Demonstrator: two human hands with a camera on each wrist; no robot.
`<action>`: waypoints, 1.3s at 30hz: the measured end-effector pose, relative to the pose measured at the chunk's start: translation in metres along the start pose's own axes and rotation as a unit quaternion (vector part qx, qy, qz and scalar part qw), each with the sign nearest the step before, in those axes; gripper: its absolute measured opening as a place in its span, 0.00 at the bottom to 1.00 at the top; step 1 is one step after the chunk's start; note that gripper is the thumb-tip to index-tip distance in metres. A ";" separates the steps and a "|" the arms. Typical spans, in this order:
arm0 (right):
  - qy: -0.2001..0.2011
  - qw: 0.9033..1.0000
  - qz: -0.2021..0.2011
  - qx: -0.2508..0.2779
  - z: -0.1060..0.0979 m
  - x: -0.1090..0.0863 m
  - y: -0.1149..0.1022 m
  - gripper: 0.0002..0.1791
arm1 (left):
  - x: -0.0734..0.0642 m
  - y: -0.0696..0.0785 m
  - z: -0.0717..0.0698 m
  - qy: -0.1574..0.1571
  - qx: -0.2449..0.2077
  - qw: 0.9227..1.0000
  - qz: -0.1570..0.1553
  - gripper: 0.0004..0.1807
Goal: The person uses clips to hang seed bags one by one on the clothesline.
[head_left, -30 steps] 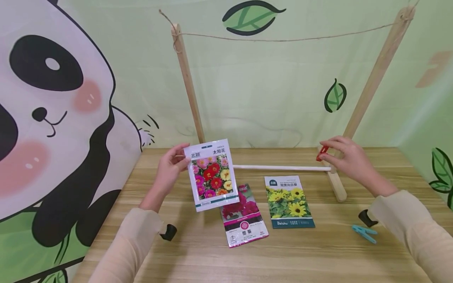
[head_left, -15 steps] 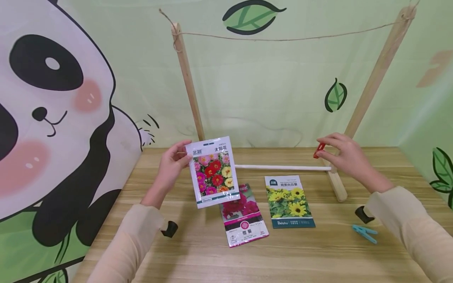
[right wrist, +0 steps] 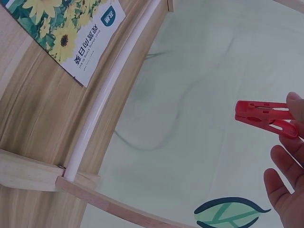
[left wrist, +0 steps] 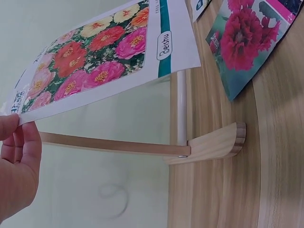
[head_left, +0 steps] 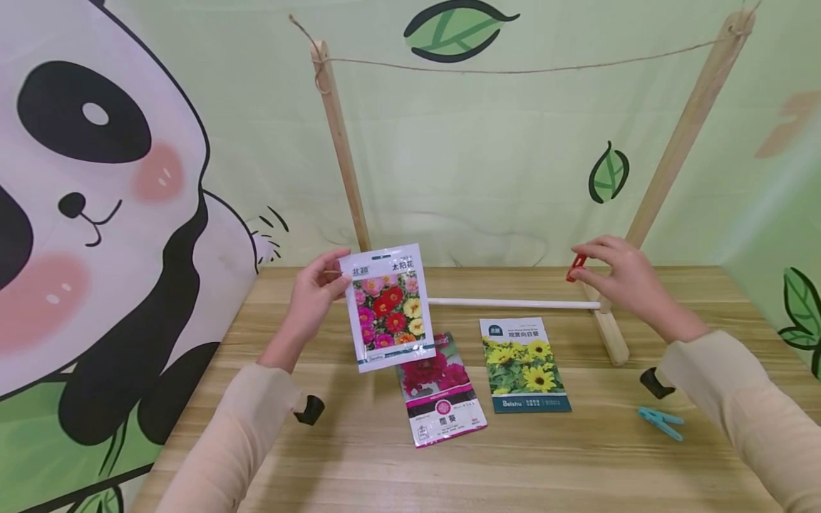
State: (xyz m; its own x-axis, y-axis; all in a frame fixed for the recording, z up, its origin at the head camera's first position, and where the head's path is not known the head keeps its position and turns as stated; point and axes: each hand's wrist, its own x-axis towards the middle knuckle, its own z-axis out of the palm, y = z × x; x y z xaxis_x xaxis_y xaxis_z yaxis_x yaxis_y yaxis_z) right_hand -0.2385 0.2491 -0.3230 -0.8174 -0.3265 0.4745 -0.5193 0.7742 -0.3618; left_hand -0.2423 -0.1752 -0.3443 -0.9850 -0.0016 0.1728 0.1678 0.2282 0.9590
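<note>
My left hand [head_left: 311, 299] pinches the upper left edge of a white seed packet [head_left: 388, 306] printed with red, pink and yellow flowers, holding it raised above the table. In the left wrist view, thumb and fingers grip the packet's corner [left wrist: 95, 66]. A red clothespin [head_left: 576, 267] is pinched between thumb and fingers of my right hand [head_left: 625, 281]; in the right wrist view the clothespin [right wrist: 263, 115] points away from the fingers. On the table lie a magenta-flower seed packet [head_left: 442, 399], partly covered in the head view by the raised one, and a sunflower packet [head_left: 526, 367].
A wooden frame stands behind, with a left post [head_left: 340, 142], a right post [head_left: 693, 128], a white rod [head_left: 513, 304] low between them and a twine line [head_left: 513, 72] strung across the top. A blue clothespin [head_left: 661, 422] lies at the right near my sleeve.
My left hand has lifted the seed packet slightly up and to the right. My right hand has moved a little up and left with the red clothespin.
</note>
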 end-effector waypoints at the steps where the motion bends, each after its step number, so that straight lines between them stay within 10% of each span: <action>1: -0.001 1.000 0.004 0.000 0.000 0.000 -0.001 0.20 | 0.000 0.000 0.000 -0.001 0.000 1.000 -0.001 0.22; 39: 0.010 0.999 -0.037 -0.015 -0.002 0.020 -0.015 0.20 | 0.009 0.013 0.014 0.007 -0.027 1.000 0.001 0.22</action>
State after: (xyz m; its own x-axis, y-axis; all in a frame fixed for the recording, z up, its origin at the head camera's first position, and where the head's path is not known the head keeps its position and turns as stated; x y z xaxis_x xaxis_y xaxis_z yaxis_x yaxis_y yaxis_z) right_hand -0.2468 0.2322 -0.3064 -0.7717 -0.3728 0.5153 -0.5704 0.7640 -0.3016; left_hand -0.2499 -0.1590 -0.3333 -0.9842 -0.0148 0.1766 0.1713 0.1760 0.9694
